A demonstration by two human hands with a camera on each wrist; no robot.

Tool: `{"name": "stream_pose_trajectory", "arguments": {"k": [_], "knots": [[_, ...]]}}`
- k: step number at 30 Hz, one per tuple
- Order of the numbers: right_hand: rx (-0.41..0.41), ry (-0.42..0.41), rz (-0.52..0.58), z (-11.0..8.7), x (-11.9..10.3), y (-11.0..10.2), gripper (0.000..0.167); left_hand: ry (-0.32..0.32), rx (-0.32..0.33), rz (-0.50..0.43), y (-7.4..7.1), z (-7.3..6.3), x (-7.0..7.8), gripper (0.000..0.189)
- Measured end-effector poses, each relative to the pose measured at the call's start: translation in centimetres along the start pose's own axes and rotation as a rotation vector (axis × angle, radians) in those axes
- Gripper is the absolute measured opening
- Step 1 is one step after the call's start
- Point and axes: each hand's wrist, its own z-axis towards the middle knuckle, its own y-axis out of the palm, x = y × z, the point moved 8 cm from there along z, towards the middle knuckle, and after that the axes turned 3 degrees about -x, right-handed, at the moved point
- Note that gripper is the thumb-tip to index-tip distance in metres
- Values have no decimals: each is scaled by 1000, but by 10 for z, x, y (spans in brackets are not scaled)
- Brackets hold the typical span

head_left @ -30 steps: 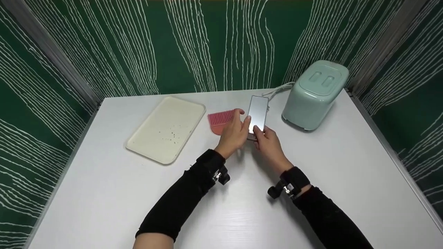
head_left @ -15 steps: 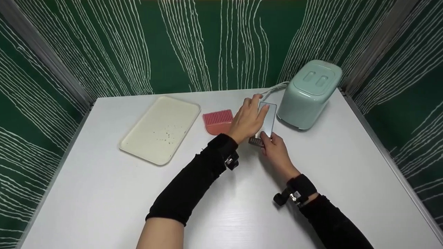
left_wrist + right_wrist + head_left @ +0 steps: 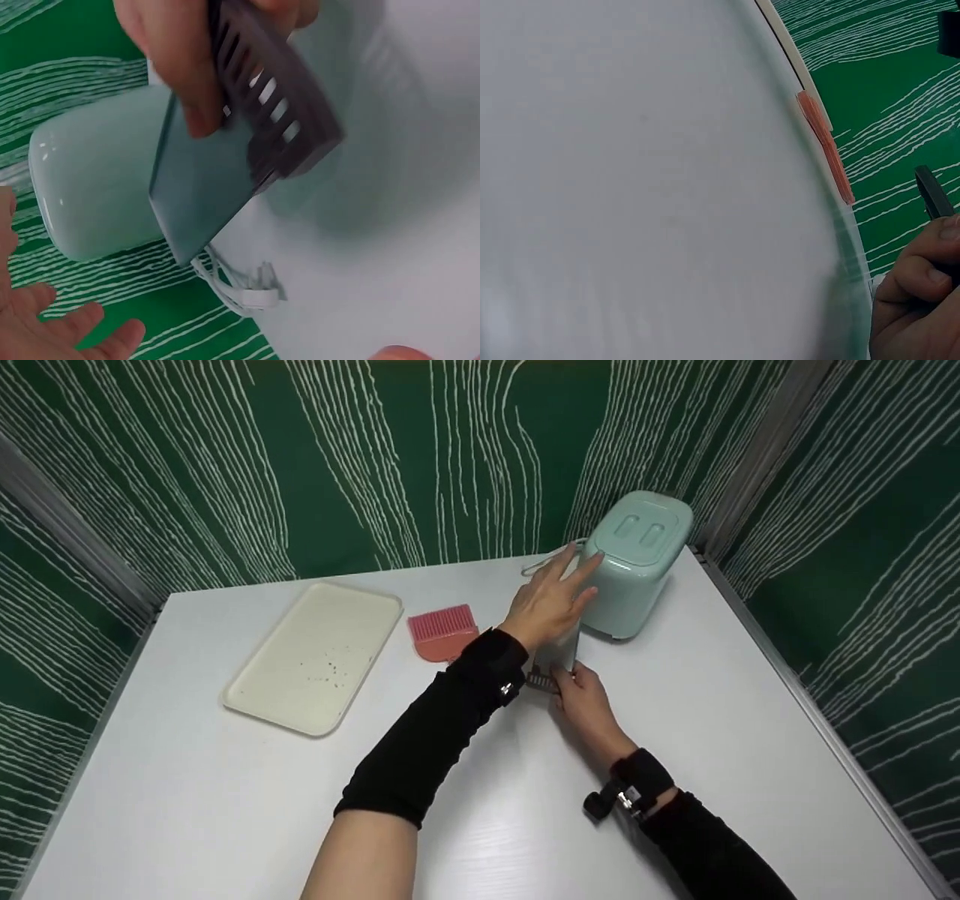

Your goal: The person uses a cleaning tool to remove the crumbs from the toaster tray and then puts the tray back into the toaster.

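Note:
My right hand (image 3: 589, 705) grips the lower end of a flat, shiny rectangular panel (image 3: 556, 654). At that end is a dark brown slotted piece (image 3: 277, 97); in the left wrist view the right thumb presses on the panel's face. My left hand (image 3: 546, 607) is spread over the panel's upper part and hides much of it in the head view. Its fingers are spread and hold nothing, with the fingertips overlapping the toaster in view; contact cannot be judged. A mint-green toaster (image 3: 630, 592) stands just behind the panel.
A coral-pink flat piece (image 3: 442, 634) with a ridged half lies left of my left hand. Further left is a cream tray (image 3: 262, 690) with dark specks on it. A white cord with a plug (image 3: 259, 298) lies by the toaster. Green walls with white lines enclose the table.
My left hand has moved right and away from me, its fingers spreading over the panel. The right hand keeps its hold on the panel. The head view has shifted to the right.

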Motion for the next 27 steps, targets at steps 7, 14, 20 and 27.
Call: {"name": "stream_pose_trajectory", "arguments": {"k": [7,14,20,27], "knots": [[33,13,-17,-8,6,-6,35,39,-33,55,-5,21,9,53],[28,20,3,-18,10,-8,37,17,-39,119,-4,37,14,50],[16,42,28,-26,16,-12,35,4,-31,113,2,46,16,50],[21,59,17,-33,20,-24,33,53,-16,121,0,54,34,50]]}}
